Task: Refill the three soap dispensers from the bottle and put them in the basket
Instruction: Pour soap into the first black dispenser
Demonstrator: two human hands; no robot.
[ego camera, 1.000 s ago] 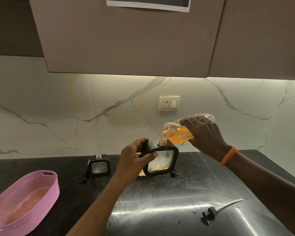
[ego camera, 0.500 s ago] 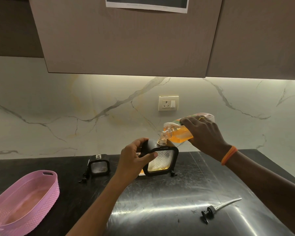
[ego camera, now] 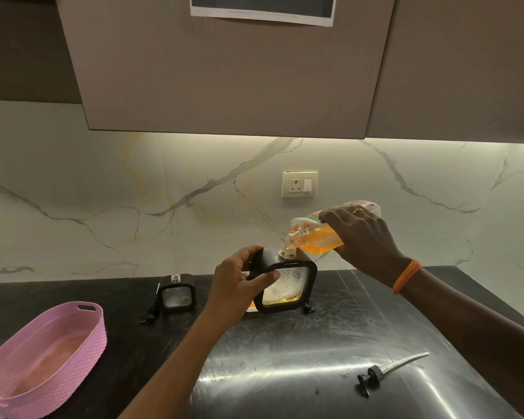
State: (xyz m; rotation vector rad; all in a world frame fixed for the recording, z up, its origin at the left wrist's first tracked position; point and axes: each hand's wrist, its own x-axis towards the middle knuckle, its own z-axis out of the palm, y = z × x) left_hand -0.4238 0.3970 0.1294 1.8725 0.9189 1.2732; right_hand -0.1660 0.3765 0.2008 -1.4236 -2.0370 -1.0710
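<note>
Pouring soap: right hand [ego camera: 362, 237] grips tilted bottle [ego camera: 318, 237], neck meeting dispenser [ego camera: 286, 282] mouth.
Left hand [ego camera: 239, 285] clasps dispenser's left side.

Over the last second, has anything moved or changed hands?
Nothing visibly changed. The right hand still tips the soap bottle into the dispenser the left hand steadies. The second dispenser, loose pump and basket stayed put.
</note>
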